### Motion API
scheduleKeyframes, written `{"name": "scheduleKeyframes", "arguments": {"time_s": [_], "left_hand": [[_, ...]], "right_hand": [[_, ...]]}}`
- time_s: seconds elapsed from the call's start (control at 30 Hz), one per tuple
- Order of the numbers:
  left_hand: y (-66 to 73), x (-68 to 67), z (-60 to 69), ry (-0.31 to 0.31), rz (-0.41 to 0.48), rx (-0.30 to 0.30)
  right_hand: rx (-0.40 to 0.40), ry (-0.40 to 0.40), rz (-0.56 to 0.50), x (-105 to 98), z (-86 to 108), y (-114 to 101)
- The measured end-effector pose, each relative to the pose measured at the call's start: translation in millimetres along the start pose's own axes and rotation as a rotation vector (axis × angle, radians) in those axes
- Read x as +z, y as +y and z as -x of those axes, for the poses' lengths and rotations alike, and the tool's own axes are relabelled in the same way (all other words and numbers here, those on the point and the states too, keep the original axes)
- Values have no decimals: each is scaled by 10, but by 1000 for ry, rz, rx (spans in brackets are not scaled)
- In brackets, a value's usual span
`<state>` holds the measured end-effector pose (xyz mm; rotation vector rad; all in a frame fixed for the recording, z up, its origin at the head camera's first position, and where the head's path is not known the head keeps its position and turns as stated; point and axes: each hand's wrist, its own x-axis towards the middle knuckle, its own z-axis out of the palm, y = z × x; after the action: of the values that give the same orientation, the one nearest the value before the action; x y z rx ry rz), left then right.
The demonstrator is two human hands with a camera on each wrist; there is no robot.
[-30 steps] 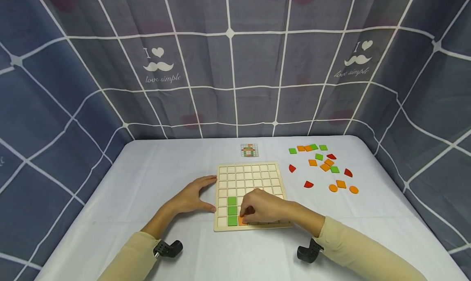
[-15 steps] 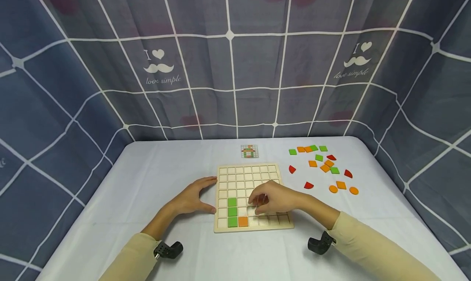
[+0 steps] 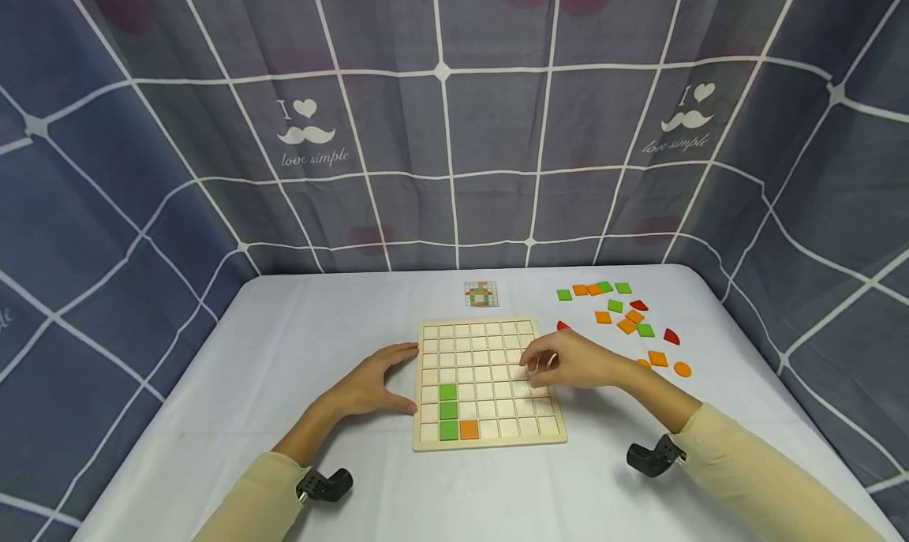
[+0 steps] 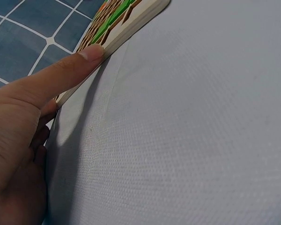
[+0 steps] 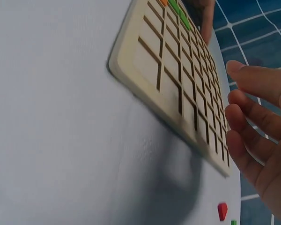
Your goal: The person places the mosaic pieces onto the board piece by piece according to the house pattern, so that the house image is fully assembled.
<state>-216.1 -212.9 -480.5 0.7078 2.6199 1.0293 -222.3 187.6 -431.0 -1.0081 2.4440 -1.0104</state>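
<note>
Board (image 3: 497, 360) on the table (image 3: 319, 313), left edge touched.
Three green tiles (image 3: 448, 410) and an orange tile (image 3: 469, 429) lie in it. Left hand (image 3: 369, 380) spreads unclenched; light pressure should prevent sliding. Right hand (image 3: 578, 358) hovers, loose, holding nothing.

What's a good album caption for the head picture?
Left hand touches a gridded board holding three green squares and one orange square; right hand hovers by its right edge.

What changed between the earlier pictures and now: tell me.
The right hand let go of the orange square in the bottom row of the board and moved right and up in the head view, over the board's right edge. The left hand stayed at the left edge; the three green squares stayed put.
</note>
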Motion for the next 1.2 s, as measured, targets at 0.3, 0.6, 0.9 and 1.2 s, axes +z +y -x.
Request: {"name": "scheduleKeyframes", "arguments": {"time_s": [0.3,0.6,0.9,1.2], "left_hand": [[35,-4,11,0,11,6],[34,10,-1,-2,-11,-4],[23,-6,6,1,-7,-6],[27,7,-2,7,-15,-26]], "right_hand": [[104,71,-10,-289,266,314],[255,132,67,-665,649,603],[442,109,-7,-1013,1101,950],[477,66,-14,-993,1263,1152]]}}
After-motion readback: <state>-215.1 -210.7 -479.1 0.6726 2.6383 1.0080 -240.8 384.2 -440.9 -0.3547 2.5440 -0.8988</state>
